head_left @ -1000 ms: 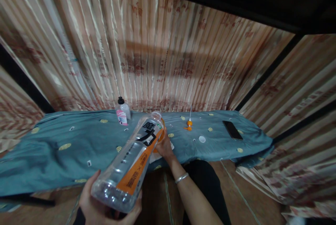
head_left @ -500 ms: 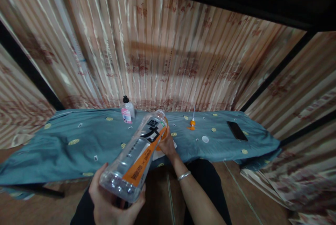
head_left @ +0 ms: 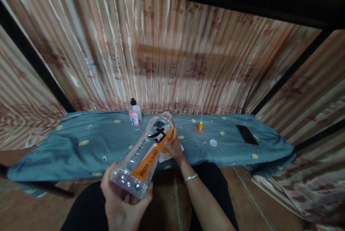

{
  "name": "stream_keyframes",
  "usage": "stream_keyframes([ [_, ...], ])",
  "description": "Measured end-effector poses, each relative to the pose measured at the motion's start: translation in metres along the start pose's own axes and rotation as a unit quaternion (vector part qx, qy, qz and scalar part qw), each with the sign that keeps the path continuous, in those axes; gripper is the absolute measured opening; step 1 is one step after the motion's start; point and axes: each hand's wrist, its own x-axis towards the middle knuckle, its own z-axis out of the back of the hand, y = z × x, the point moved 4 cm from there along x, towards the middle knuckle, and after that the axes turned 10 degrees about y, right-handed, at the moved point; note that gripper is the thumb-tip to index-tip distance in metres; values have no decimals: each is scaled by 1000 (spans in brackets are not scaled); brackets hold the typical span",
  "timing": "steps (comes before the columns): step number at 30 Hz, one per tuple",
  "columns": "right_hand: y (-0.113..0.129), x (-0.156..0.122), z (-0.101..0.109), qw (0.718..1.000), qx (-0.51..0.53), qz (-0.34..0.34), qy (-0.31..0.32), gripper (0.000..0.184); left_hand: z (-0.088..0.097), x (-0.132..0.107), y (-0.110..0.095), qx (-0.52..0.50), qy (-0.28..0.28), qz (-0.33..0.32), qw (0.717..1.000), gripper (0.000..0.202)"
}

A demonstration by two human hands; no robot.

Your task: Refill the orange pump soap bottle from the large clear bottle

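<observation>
A large clear plastic bottle (head_left: pixel 145 152) with an orange and black label is tilted, its open neck up and away from me. Around its base, my left hand (head_left: pixel 122 195) is closed. My right hand (head_left: pixel 174 146) grips an orange bottle (head_left: pixel 170 135) just beside and below the clear bottle's neck, which hides most of it. Under the right hand lies a white paper or tissue (head_left: pixel 165 157). An orange pump head (head_left: pixel 199 127) with a thin tube rests on the cloth beyond, near a small round white cap (head_left: pixel 213 143).
A pink-labelled bottle with a black cap (head_left: pixel 134 113) stands at the back left. A black phone (head_left: pixel 247 135) lies at the right. Blue-green patterned cloth (head_left: pixel 81 155) covers the surface, with striped curtains (head_left: pixel 161 44) behind and black frame bars (head_left: pixel 291 71) around.
The whole view has shifted slightly, moving everything a little to the right. Both hands keep their holds, and the clear bottle's base appears slightly higher in the picture.
</observation>
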Motion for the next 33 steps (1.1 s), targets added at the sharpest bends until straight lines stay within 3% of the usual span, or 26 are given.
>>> stream_keyframes([
  [20,1,1,-1,1000,19,-1,5,79,2,1,5,16,9,-6,1000,106],
  [26,2,0,-1,1000,-3,6,-12,72,2,1,4,18,0,-19,1000,103],
  [33,2,0,-1,999,-30,6,-25,77,1,1,3,7,-6,-11,1000,106],
])
